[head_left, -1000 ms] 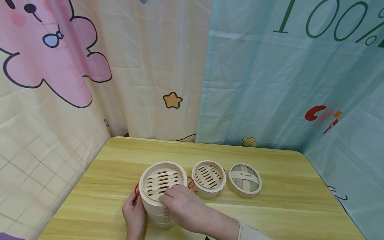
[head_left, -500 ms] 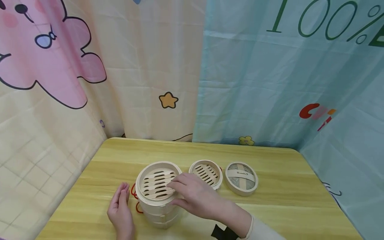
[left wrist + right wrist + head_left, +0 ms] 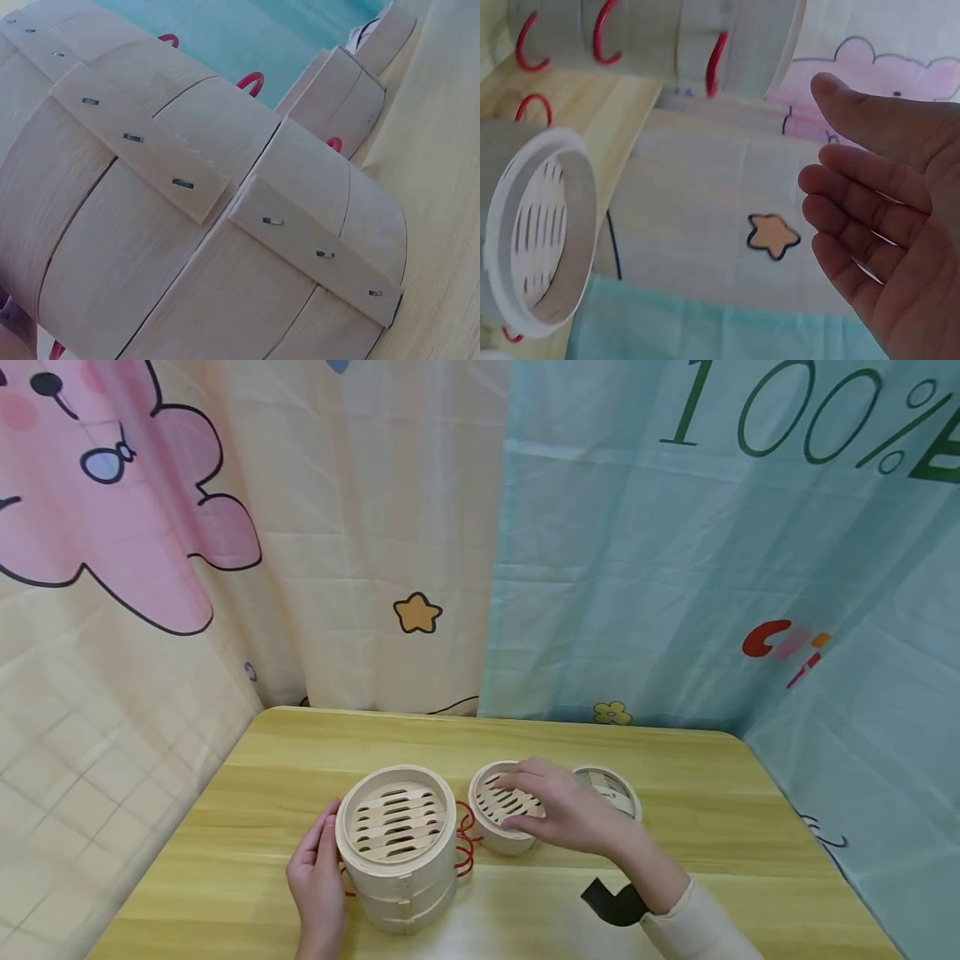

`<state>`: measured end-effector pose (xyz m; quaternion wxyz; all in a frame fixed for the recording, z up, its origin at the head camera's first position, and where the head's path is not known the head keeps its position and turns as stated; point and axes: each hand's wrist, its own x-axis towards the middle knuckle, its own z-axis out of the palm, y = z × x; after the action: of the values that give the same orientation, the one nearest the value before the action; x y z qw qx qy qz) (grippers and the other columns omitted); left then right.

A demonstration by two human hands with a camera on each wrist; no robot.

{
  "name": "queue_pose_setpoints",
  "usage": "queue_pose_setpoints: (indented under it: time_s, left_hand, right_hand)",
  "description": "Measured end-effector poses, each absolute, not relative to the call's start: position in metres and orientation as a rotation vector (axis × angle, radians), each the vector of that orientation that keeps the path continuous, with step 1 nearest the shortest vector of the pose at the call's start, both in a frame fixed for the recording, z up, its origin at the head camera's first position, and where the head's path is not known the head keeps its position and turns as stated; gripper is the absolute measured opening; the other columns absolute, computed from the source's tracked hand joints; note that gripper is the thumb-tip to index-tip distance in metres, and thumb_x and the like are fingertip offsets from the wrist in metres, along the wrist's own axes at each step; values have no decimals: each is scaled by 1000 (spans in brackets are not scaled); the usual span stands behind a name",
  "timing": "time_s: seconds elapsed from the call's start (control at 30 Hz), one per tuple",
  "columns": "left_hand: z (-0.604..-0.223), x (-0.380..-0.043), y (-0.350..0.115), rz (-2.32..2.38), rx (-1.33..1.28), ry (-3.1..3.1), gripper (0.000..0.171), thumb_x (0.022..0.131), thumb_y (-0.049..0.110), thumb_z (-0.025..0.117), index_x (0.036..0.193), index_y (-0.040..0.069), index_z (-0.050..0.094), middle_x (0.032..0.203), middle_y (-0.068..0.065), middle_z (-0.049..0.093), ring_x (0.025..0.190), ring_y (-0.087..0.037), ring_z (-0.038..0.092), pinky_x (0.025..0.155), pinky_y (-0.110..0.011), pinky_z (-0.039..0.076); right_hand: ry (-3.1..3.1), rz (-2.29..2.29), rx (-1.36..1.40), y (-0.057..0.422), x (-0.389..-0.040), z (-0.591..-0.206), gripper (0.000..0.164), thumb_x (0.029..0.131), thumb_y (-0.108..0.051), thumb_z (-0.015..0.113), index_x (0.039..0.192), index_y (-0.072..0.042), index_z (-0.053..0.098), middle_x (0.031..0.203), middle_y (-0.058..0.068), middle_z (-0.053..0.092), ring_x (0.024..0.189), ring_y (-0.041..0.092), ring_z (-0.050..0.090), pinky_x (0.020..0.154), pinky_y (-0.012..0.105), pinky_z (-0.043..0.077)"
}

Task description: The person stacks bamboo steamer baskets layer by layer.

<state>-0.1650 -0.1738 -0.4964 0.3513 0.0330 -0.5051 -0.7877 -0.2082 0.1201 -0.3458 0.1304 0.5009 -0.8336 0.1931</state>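
A stack of bamboo steamer baskets [image 3: 401,868] with a slatted top tier and red side loops stands in the head view. My left hand [image 3: 318,881] rests against its left side with fingers nearly straight. The stapled bands of the stacked tiers [image 3: 202,187] fill the left wrist view, where only a bit of the hand shows at the edge. My right hand [image 3: 573,810] hovers by a smaller steamer basket [image 3: 504,843], thumb and fingers spread. In the right wrist view the right hand [image 3: 900,225] holds nothing, apart from the small basket [image 3: 581,240].
Behind the right hand stands a round steamer lid [image 3: 630,797], partly hidden. A black strap [image 3: 615,903] hangs by the right wrist. The wooden table [image 3: 675,752] meets printed curtains [image 3: 390,527] at its back edge.
My right hand has left the tall stack and moved right to the smaller basket. The left hand drew off the stack's side, then came back to it. The view shifted slightly.
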Motion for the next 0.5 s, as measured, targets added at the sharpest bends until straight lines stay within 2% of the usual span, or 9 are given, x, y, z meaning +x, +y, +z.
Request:
queue_pose_setpoints:
  time_s: [0.03, 0.17, 0.27, 0.4, 0.5]
  left_hand:
    - [-507, -169, -177, -2042, 82, -1313, 31, 92, 9, 55, 120, -5, 57, 117, -13, 60, 105, -17, 58, 81, -22, 49]
    - [-488, -161, -169, -2063, 115, -1304, 30, 93, 7, 54, 117, -10, 57, 112, -11, 63, 101, -17, 60, 81, -23, 49]
    - [-489, -161, -170, -2032, 123, -1333, 32, 93, 8, 54, 117, -12, 55, 112, -10, 63, 102, -15, 59, 82, -23, 48]
    - [-526, -177, -182, -2013, 137, -1360, 33, 92, 14, 56, 119, -5, 57, 118, -16, 59, 107, -23, 56, 84, -27, 48]
    - [-534, -180, -185, -2014, 153, -1358, 32, 92, 14, 57, 119, -3, 58, 119, -17, 58, 109, -25, 55, 85, -28, 47]
  right_hand:
    - [-2476, 569, 1426, 126, -212, -348, 39, 78, -25, 75, 110, -6, 63, 104, 1, 60, 97, 14, 54, 84, 30, 48]
    - [-2604, 559, 1341, 147, -230, -362, 37, 76, -20, 76, 107, -6, 65, 97, -1, 59, 89, 14, 55, 77, 31, 49]
    - [-2683, 514, 1327, 158, -240, -374, 35, 73, -16, 78, 104, -6, 66, 95, 0, 59, 88, 15, 55, 75, 32, 50]
    - [-2730, 431, 1381, 165, -243, -390, 37, 68, -13, 81, 101, -5, 66, 99, 5, 60, 92, 20, 55, 78, 34, 50]
    - [-2681, 395, 1444, 164, -243, -403, 35, 65, -10, 82, 96, -4, 66, 98, 4, 60, 91, 19, 55, 77, 32, 50]
